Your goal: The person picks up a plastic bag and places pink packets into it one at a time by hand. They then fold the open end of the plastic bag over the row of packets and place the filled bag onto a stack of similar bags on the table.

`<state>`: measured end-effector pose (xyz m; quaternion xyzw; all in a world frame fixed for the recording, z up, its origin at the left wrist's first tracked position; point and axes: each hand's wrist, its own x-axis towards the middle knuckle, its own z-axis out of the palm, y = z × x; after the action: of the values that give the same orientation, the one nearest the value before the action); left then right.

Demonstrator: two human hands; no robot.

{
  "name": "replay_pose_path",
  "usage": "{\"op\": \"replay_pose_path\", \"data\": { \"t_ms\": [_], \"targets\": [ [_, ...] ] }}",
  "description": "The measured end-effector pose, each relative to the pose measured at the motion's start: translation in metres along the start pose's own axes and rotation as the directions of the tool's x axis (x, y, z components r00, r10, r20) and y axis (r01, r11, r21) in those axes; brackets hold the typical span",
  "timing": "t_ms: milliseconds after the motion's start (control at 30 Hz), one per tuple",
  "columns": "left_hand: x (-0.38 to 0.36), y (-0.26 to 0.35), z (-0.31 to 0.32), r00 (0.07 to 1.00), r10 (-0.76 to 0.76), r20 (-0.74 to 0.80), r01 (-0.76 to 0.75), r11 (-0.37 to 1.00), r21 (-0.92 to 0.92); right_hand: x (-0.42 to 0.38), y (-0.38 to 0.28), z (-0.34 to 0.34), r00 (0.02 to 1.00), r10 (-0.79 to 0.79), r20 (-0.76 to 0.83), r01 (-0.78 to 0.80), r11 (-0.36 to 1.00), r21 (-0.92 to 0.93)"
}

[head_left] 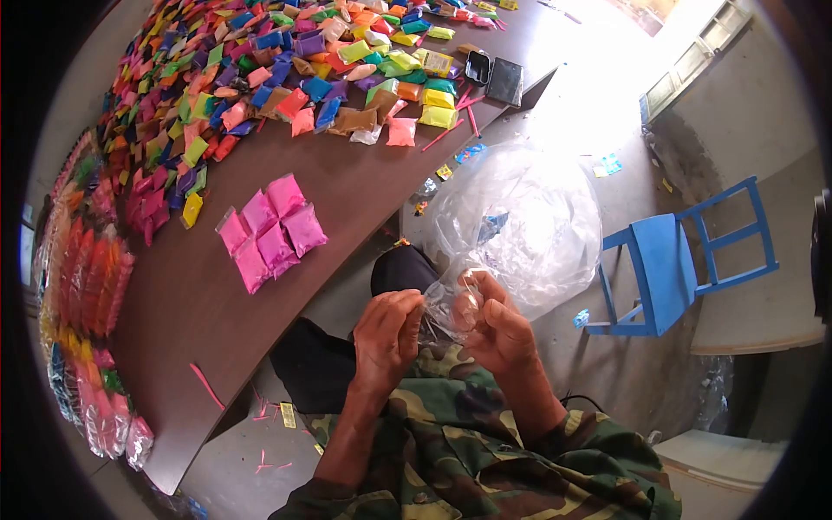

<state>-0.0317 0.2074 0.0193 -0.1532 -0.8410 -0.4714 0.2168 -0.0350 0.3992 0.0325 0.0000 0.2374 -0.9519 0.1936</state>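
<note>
Bare brown tabletop (186,316) at centre-left gives us passage around the pink packet cluster (271,232). Heaped coloured packets (260,78) block upper left; a bulging clear plastic bag (529,225) crowds the table's edge, upper centre.

Single head-worn view, aimed forward and steeply down over the wearer's lap. Landmark: table (269,303). It fills the left and upper left, its near edge crossing close below the lens; the chair (663,269) stands farther off, right of the table. Wide lens, dark curved rim. No second view shares the scene.
</note>
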Motion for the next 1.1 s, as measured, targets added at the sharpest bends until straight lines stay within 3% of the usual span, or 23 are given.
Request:
{"op": "replay_pose_path", "data": {
  "t_ms": [167, 267, 367, 467, 567, 667, 733, 833, 867, 967, 1067, 1100],
  "targets": [
    [0.003, 0.007, -0.002, 0.997, -0.075, 0.008, 0.075, 0.996, -0.053, 0.002, -0.004, -0.007, 0.999, -0.019, -0.037, 0.015, 0.994, -0.107],
    [0.002, 0.002, -0.004, 0.997, -0.064, 0.046, 0.066, 0.997, -0.042, 0.002, -0.008, -0.001, 0.995, 0.025, -0.096, -0.033, 0.997, -0.076],
    [-0.003, 0.006, -0.007, 0.972, -0.212, 0.098, 0.224, 0.965, -0.134, 0.007, -0.007, 0.007, 0.990, -0.006, -0.143, 0.003, 1.000, -0.021],
    [-0.003, 0.017, -0.026, 0.959, -0.199, 0.200, 0.245, 0.938, -0.243, 0.012, -0.010, 0.005, 0.978, -0.045, -0.203, 0.060, 0.996, 0.069],
    [-0.007, 0.026, -0.022, 0.973, -0.130, 0.192, 0.148, 0.986, -0.079, 0.014, -0.014, 0.002, 0.978, -0.041, -0.203, 0.086, 0.972, 0.219],
    [-0.006, 0.015, -0.005, 0.997, 0.023, 0.078, -0.024, 1.000, 0.017, 0.015, -0.013, -0.001, 0.990, -0.040, -0.139, 0.080, 0.950, 0.302],
    [-0.012, 0.006, 0.000, 0.999, -0.037, 0.031, 0.036, 0.998, 0.046, 0.018, -0.012, -0.008, 0.993, -0.085, -0.081, 0.105, 0.948, 0.302],
    [-0.014, 0.005, -0.004, 0.995, -0.092, -0.040, 0.094, 0.994, 0.046, 0.023, -0.030, -0.013, 0.955, -0.202, -0.217, 0.235, 0.962, 0.138],
    [-0.014, 0.005, -0.005, 0.993, -0.106, -0.061, 0.108, 0.993, 0.039, 0.026, -0.031, -0.022, 0.960, -0.201, -0.194, 0.233, 0.959, 0.159],
    [-0.013, 0.009, -0.011, 0.991, -0.134, 0.011, 0.133, 0.991, 0.030, 0.028, -0.029, -0.013, 0.926, -0.247, -0.284, 0.264, 0.964, 0.021],
    [-0.015, 0.010, -0.009, 0.967, -0.250, 0.049, 0.252, 0.967, -0.044, 0.032, -0.024, -0.016, 0.968, -0.169, -0.189, 0.195, 0.972, 0.131],
    [-0.012, 0.011, -0.008, 0.980, -0.200, 0.015, 0.201, 0.979, -0.019, 0.032, -0.022, -0.015, 0.969, -0.159, -0.187, 0.190, 0.968, 0.163]
  ]
}}
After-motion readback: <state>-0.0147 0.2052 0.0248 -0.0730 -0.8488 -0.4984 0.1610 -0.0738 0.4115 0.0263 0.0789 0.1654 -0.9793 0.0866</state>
